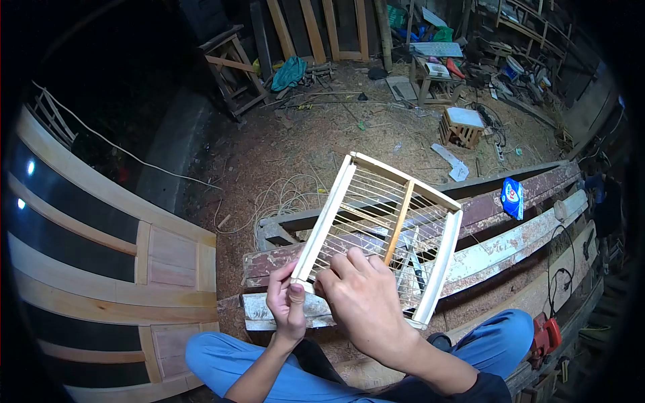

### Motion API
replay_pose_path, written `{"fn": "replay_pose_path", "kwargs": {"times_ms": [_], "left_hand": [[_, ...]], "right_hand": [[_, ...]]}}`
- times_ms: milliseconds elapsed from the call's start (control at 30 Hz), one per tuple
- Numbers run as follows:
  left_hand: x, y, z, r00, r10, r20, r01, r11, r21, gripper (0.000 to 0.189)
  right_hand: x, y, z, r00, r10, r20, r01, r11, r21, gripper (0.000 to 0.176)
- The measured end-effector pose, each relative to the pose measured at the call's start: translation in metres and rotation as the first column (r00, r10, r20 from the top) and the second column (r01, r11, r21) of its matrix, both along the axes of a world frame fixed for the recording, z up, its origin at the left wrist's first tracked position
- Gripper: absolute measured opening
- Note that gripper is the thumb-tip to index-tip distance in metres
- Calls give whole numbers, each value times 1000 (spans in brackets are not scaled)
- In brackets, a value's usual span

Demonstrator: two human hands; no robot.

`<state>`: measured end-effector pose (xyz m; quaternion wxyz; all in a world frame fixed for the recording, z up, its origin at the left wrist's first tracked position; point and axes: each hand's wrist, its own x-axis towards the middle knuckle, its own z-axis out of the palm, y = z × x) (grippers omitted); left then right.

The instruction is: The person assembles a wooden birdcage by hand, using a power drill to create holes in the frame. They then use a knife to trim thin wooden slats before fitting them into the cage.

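Looks like fiddly fitting work on a barred wooden frame (327,223), probably a cage panel. It's held up tilted over the lap, its near rail in the hands and the rest slanting away from them.

Left hand (287,305) is pinched narrow on the near corner of the frame, thumb on top. Right hand (363,299) sits just beside it, curled over the near rail where the thin bars (366,205) end. Its back is to the camera, so I can't tell whether the fingertips grip a bar, the rail or nothing.

My guess at the step: seating or checking bar ends along that rail. The next move calls for the left hand to keep the corner dead steady while the right works one bar at a time. They look thin and bendy, so go gently.

Containers: the frame itself holds nothing. Well beyond the hands, on the sawdust floor (322,144), there's a small slatted crate (461,131) with a pale top, contents not visible. To the right of the right hand a blue packet (512,198) lies on the old planks (497,248), and I can't tell if it's full.
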<state>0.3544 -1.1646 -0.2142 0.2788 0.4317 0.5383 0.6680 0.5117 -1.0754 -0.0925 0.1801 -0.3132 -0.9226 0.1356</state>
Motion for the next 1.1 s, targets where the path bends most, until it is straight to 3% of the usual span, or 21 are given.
{"fn": "replay_pose_path", "kwargs": {"times_ms": [233, 267, 333, 533, 833, 900, 1100], "left_hand": [[14, 3, 17, 996, -88, -21, 88, 996, 32, 51], [16, 7, 15, 998, 16, -61, -14, 999, 31, 55], [13, 5, 12, 1000, -12, -21, 12, 1000, 24, 50], [8, 2, 12, 1000, -13, 20, 13, 1000, 22, 43], [1, 8, 18, 994, 33, -101, -30, 999, 32, 40], [0, 8, 25, 986, -58, 159, 56, 998, 21, 37], [-16, 8, 38, 889, -192, 416, 230, 972, -44, 40]], "right_hand": [[13, 10, 10, 998, 53, -23, -54, 997, -51, 11], [12, 9, 8, 999, 50, -20, -51, 997, -52, 11], [7, 6, -1, 993, 1, -115, -10, 997, -79, 11], [3, 6, -3, 987, -5, -160, -14, 993, -116, 9], [0, 7, -6, 987, -18, -158, -15, 979, -203, 11], [1, 7, -9, 984, -16, -179, -22, 978, -208, 11], [3, 9, -3, 980, 6, -197, -58, 964, -260, 14]]}}
